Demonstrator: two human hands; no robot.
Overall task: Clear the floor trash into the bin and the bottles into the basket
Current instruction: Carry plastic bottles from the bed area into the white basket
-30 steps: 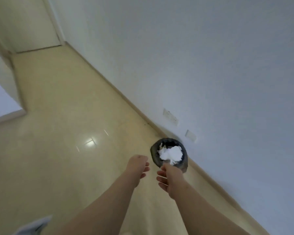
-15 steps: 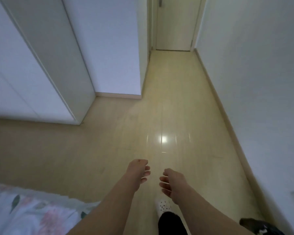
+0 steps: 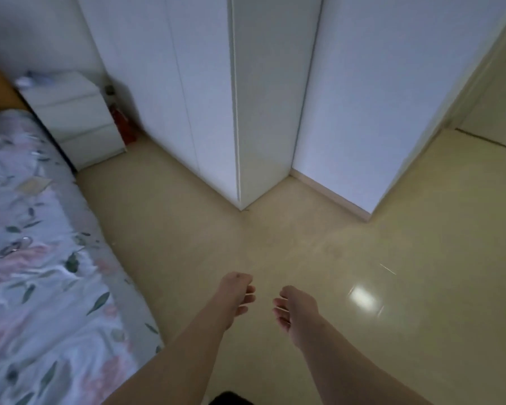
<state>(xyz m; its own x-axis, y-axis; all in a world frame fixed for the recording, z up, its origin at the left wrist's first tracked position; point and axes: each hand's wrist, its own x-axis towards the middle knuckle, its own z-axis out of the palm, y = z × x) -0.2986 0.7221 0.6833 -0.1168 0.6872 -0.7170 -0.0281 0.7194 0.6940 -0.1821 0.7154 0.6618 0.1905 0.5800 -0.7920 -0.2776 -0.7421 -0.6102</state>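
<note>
My left hand and my right hand hang side by side over the beige floor, low in the middle of the view. Both hold nothing, with fingers loosely curled and apart. The bin and the basket are out of sight. A red object and a small dark-capped item, possibly a bottle, stand in the gap between the white bedside drawers and the wardrobe; blur keeps me from telling what they are.
A bed with a floral cover fills the left side. A white wardrobe juts out ahead, its corner pointing at me. A white wall runs right to a corridor opening.
The view has swung left, away from the bin by the wall and down the corridor, to the bed and wardrobe. Both hands stay empty in the same pose.
</note>
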